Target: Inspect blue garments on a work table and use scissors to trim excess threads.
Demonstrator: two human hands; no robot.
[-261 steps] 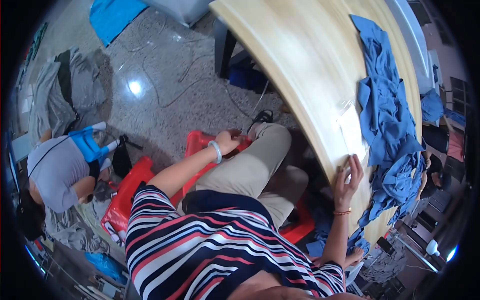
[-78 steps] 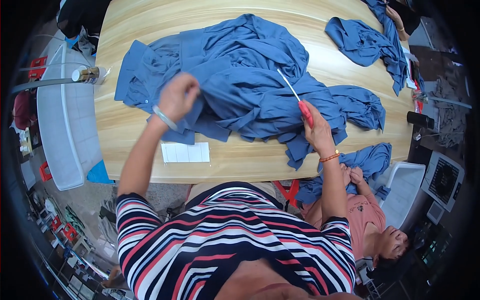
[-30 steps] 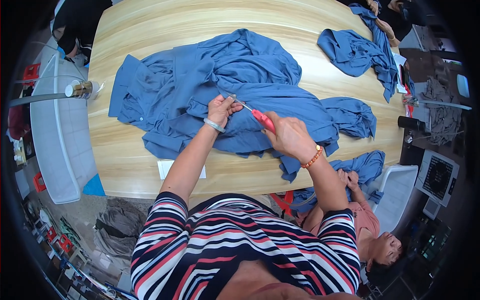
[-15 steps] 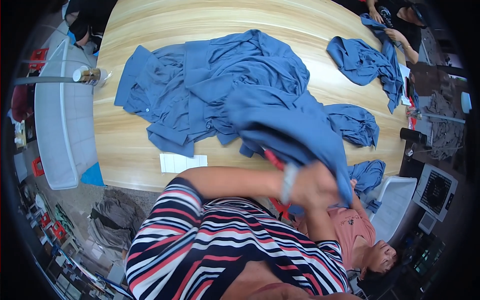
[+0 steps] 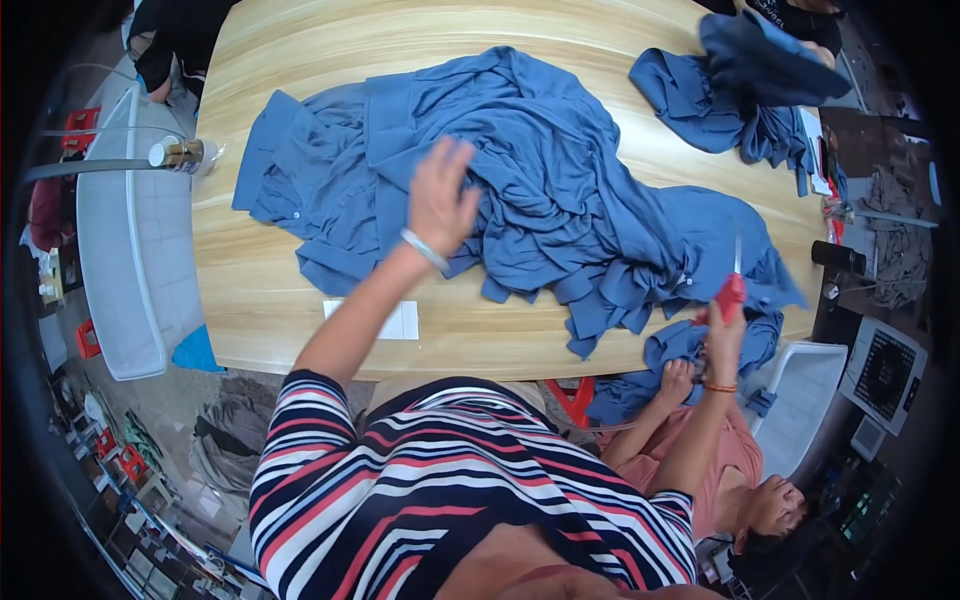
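Right hand (image 5: 722, 335) grips scissors (image 5: 731, 290) (red-handled).

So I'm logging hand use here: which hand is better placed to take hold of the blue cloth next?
Left, probably. The left hand hovers open right over the blue cloth, while the right hand is off at the table edge, gripping red-handled scissors.

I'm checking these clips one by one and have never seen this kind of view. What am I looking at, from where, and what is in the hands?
A fisheye camera on a person's head looks down, so edges bend. The striped sleeves are the person's own. The left hand is open above a heap of blue cloth on a wooden table. The right hand holds red-handled scissors at the table's edge. A white slip lies near the front edge. Another person sits low at the right.
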